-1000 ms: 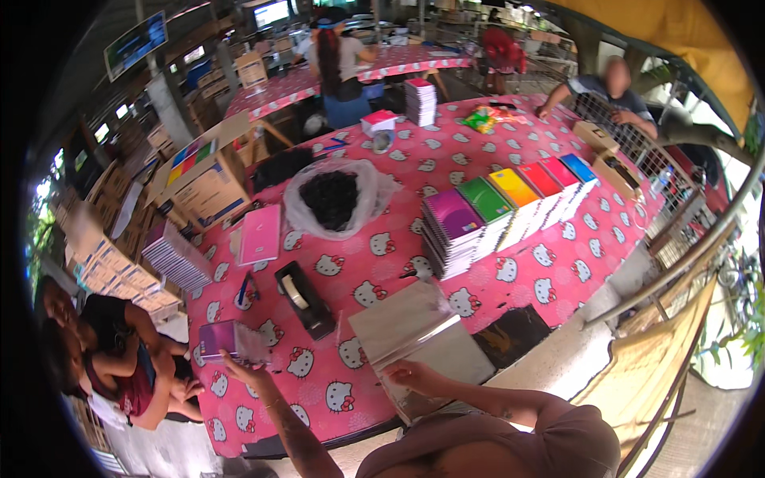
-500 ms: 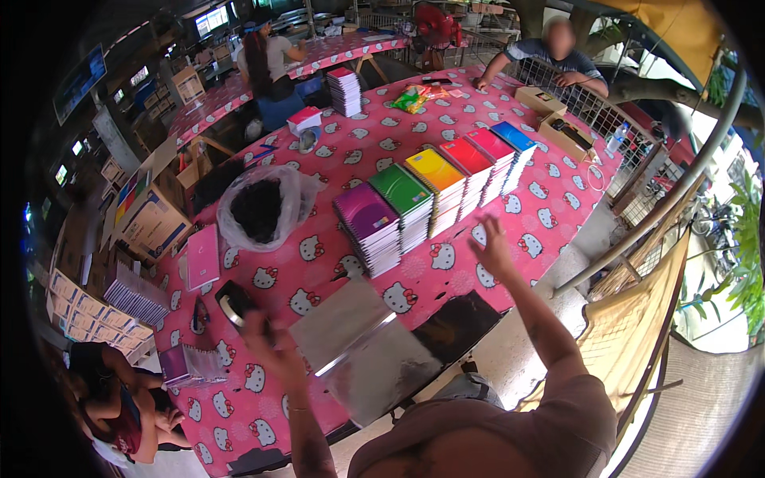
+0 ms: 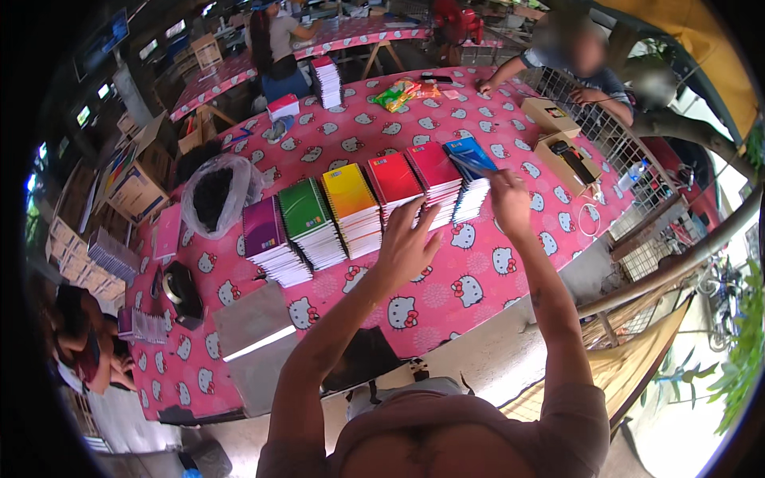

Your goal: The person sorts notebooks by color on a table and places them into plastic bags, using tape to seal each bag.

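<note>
Stacks of spiral notebooks stand in a row across the table: purple [image 3: 264,225], green [image 3: 303,209], yellow [image 3: 348,191], red [image 3: 394,180], pink [image 3: 434,166] and blue [image 3: 472,157]. My right hand [image 3: 510,201] is at the blue stack's right edge, fingers closed on the near corner of the top blue notebook, which looks slightly raised and blurred there. My left hand [image 3: 408,243] has its fingers spread at the front of the red and pink stacks, empty. Whether its fingertips touch the pages I cannot tell.
Grey sheets [image 3: 256,323] lie at the table's near edge beside a black tape dispenser [image 3: 184,294]. A plastic bag [image 3: 219,195] with black contents sits left. Cardboard boxes [image 3: 567,163] and a bottle [image 3: 633,174] are at right. One person sits across; others are at left and far back.
My right hand has moved up to the blue stack and closed on its top notebook. My left hand has gone from near the tape dispenser to the red and pink stacks. The view has shifted.
</note>
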`<state>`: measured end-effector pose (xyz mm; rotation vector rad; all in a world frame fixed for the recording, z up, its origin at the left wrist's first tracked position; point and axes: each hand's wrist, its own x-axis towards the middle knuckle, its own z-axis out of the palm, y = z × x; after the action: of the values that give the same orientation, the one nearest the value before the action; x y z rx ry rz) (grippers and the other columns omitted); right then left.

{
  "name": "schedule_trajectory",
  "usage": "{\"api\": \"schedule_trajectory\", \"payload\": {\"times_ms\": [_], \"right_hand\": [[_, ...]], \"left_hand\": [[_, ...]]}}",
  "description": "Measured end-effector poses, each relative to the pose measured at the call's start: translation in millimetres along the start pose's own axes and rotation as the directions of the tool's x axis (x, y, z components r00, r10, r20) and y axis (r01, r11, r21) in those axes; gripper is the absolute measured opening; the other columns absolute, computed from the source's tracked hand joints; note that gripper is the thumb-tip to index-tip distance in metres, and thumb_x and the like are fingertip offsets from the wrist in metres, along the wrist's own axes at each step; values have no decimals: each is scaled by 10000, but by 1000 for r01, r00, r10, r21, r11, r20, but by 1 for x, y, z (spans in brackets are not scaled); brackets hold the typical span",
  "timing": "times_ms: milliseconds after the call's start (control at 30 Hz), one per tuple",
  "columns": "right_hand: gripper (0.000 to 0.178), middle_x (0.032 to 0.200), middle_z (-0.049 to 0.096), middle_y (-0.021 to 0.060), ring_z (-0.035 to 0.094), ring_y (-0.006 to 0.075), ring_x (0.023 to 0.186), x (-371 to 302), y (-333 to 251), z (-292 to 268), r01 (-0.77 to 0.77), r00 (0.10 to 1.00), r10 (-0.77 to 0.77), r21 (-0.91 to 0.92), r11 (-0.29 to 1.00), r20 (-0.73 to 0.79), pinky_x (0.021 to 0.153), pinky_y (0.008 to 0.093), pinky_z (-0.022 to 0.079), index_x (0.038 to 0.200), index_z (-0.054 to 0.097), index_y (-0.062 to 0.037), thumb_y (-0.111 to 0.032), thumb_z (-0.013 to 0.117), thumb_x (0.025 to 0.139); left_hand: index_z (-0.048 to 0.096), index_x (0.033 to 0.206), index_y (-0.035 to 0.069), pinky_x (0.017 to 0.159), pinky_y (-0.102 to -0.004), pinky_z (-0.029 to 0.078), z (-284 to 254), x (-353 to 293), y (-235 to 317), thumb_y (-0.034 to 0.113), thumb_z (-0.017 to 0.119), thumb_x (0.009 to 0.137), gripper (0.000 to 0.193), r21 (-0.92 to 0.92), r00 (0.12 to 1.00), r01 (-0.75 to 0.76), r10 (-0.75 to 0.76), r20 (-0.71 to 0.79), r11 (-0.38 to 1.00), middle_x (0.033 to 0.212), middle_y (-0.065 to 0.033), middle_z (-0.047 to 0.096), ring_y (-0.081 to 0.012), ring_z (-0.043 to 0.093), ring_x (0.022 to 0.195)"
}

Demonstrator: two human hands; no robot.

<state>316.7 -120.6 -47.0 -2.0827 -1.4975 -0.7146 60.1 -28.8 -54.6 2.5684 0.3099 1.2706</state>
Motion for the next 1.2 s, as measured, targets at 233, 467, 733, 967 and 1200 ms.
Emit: {"api": "schedule_trajectory", "payload": {"times_ms": [233, 467, 733, 967, 1200], "right_hand": [[334, 1082, 625, 63, 614, 143, 1006, -91, 33, 5, -254, 964, 163, 907, 336, 210, 806, 264, 522, 1029, 586, -19, 199, 531, 783], [342, 1077, 653, 106, 648, 161, 956, -167, -31, 100, -367, 879, -159, 851, 377, 449, 809, 264, 508, 960, 652, -42, 211, 549, 754], [309, 1079, 676, 112, 608, 311, 1094, -67, -123, 70, -303, 896, -140, 809, 503, 422, 933, 392, 482, 1113, 671, -37, 38, 606, 820], [461, 1198, 620, 61, 584, 252, 1105, 20, -190, 73, 469, 873, -466, 513, 719, -145, 976, 438, 414, 1236, 645, -147, -105, 716, 782], [326, 1093, 624, -3, 591, 201, 1003, -64, -170, 15, 551, 829, -519, 466, 693, -208, 847, 405, 435, 1131, 701, -165, -183, 701, 805]], "left_hand": [[574, 1317, 30, 1072, -505, 390, 76, 58, -65, 123, 628, 843, 485, 494, 983, -100, 10, 183, 864, 1175, -140, 639, -305, 584, 1130], [646, 1135, 54, 638, -394, 483, -34, 49, 42, 110, 675, 770, 370, 295, 979, -156, 187, -79, 943, 713, -48, 579, -228, 601, 679], [635, 977, 52, 643, -433, 534, 58, -150, 28, 278, 676, 881, 250, 309, 764, 560, -623, 167, 769, 804, -136, 642, -309, 656, 705], [593, 1303, 86, 1107, -567, 318, -83, -32, -39, 154, 686, 868, 451, 646, 885, 461, -262, -385, 608, 1180, -143, 661, -295, 590, 1184], [618, 1284, 72, 1145, -609, 249, -124, -74, -19, 71, 593, 901, 383, 575, 940, 342, -269, -211, 743, 1289, -103, 637, -247, 606, 1201]]}}
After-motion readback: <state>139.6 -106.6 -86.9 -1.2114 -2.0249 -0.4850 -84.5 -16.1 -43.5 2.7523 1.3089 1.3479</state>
